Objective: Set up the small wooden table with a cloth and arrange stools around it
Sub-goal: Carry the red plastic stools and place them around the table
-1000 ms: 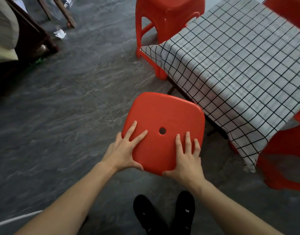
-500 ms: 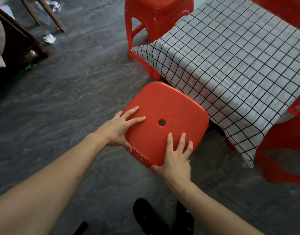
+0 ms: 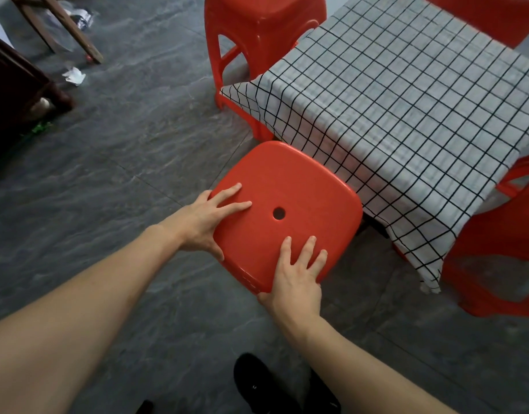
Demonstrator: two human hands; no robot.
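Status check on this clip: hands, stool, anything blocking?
Left hand and right hand grip the red stool by its seat edge. Stool beside the checked cloth. Nothing visibly blocking.

— Where was the camera mounted, and which way did it face?
— One wide-angle head view looked forward and steeply down. Both forearms entered from the bottom edge, and the shoes (image 3: 275, 386) sat at bottom centre.

— How near was it?
— At arm's length from the stool (image 3: 287, 213). The table (image 3: 406, 109) filled the upper right, and the floor (image 3: 123, 174) the left.

— Any shared coverage?
— None; only one view existed.
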